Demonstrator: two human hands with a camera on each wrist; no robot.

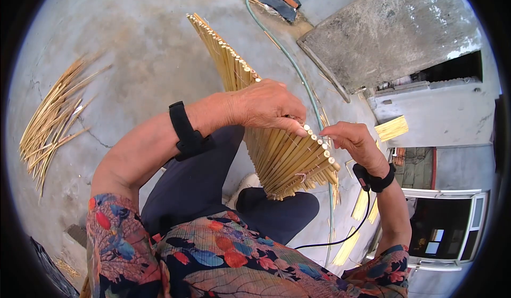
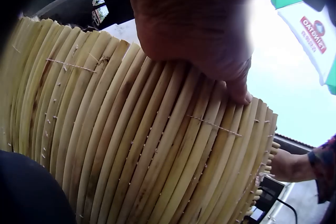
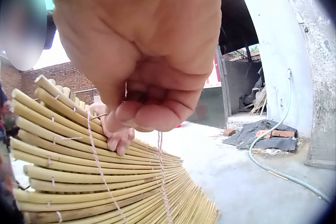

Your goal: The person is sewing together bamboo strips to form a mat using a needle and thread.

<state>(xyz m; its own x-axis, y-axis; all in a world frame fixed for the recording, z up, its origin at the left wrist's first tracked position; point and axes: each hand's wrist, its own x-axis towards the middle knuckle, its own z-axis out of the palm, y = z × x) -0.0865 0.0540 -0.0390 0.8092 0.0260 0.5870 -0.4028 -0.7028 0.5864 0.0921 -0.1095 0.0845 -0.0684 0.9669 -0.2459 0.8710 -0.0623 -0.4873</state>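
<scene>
Stitched stalk mat (image 1: pixel 285 157), centre of frame: probably light, stiff lengthwise, floppy across the stitching. Left hand (image 1: pixel 269 105) grips its edge, likely best hold; right hand (image 1: pixel 352 139), fingers curled, pinches thread (image 3: pixel 162 169).

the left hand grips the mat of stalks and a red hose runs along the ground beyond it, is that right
Not quite: the hose is pale blue-green, not red, as the head view shows. The left hand does grip the mat of stalks.
</scene>
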